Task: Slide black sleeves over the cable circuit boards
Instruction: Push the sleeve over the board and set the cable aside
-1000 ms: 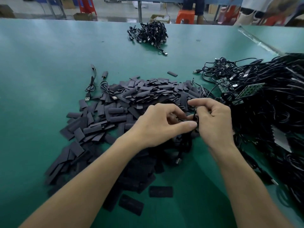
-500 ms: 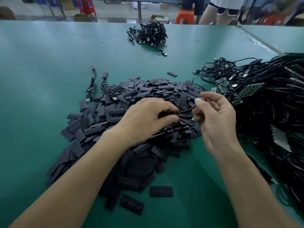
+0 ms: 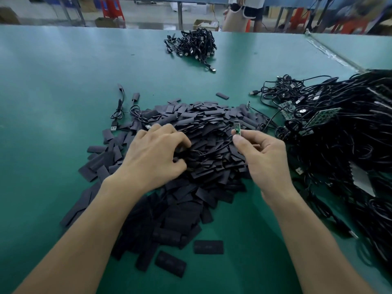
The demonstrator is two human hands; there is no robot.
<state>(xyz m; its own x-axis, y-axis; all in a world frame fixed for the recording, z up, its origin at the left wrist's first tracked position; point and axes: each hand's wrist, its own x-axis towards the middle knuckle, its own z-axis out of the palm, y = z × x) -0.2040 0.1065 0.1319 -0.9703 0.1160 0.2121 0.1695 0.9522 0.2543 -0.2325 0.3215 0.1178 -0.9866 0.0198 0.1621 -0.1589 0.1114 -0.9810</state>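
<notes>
A green table (image 3: 53, 85) bears black sleeves (image 3: 203, 128) and cable heaps (image 3: 343, 141); red stools (image 3: 112, 7) beyond.

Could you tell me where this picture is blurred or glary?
Head view: the circuit board in the right hand is sharp; the sleeves nearest the camera look soft; pale glare streaks the green table at far left; the orange stools at top right are smeared.

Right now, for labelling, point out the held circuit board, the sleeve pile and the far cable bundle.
circuit board (image 3: 237, 130), head view, its green face.
sleeve pile (image 3: 207, 122), head view, the heap's top.
far cable bundle (image 3: 195, 45), head view, its tangled middle.
</notes>
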